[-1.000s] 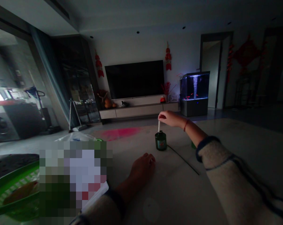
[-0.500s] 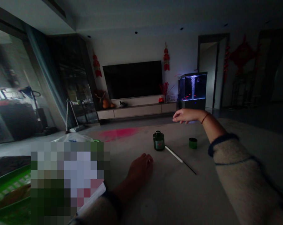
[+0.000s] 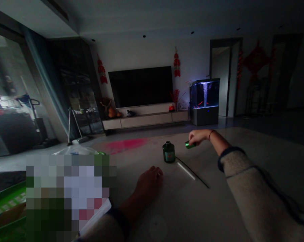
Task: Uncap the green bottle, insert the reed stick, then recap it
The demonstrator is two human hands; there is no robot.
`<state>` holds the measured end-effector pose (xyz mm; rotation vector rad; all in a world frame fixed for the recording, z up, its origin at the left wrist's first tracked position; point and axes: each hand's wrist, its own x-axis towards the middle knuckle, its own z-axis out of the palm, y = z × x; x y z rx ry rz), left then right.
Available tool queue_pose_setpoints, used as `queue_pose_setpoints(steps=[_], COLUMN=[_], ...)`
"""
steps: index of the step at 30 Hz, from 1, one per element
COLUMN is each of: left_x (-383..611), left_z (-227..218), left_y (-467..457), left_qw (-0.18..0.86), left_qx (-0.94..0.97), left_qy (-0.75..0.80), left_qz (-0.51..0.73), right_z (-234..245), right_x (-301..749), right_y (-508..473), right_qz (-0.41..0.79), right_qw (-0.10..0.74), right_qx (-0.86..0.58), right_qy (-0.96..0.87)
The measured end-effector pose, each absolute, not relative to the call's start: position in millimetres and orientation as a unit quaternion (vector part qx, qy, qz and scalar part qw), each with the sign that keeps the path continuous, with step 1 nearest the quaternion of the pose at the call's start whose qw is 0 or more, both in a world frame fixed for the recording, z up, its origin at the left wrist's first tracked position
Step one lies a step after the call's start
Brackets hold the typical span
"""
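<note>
My right hand (image 3: pixel 197 136) pinches a shiny green bottle cap (image 3: pixel 189 145), tilted on its side just above the table. To its left stands a dark green glass bottle (image 3: pixel 168 155) with a pale label, upright and uncapped at its narrow neck. In front of the bottle lie a white stick (image 3: pixel 186 171) and a thin dark stick (image 3: pixel 196 172), side by side and slanting toward me. My left hand (image 3: pixel 150 179) rests on the tabletop nearer to me, its fingers curled in, with no object showing in them.
A green basket (image 3: pixel 9 193) and a clear plastic bag (image 3: pixel 76 150) sit at the left, beside a blurred-out patch. The pale table (image 3: pixel 182 208) has a pink patch (image 3: pixel 126 144) near its far edge. Beyond are a television (image 3: pixel 142 86) and a lit fish tank (image 3: pixel 204 97).
My right hand has come down and taken hold of the green cap, lifting it and moving it left. The white and dark sticks now show a gap between them. My left hand stays put.
</note>
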<state>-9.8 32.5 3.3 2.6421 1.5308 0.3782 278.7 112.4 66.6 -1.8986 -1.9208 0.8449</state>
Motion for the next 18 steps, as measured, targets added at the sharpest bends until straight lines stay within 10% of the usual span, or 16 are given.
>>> queue_pose_setpoints(steps=[7, 18], left_x=[-6.3, -4.4], left_z=[7.5, 8.1], left_y=[28.9, 26.7], left_qw=[0.039, 0.033], left_qx=[0.853, 0.859], left_qy=[0.506, 0.497], left_qz=[0.12, 0.119], right_z=[63.2, 55.8], right_x=[196.7, 197.0], right_y=[133.8, 137.4], right_qz=[0.248, 0.246], right_qw=[0.505, 0.422], right_qx=[-0.477, -0.468], right_qy=[-0.675, -0.736])
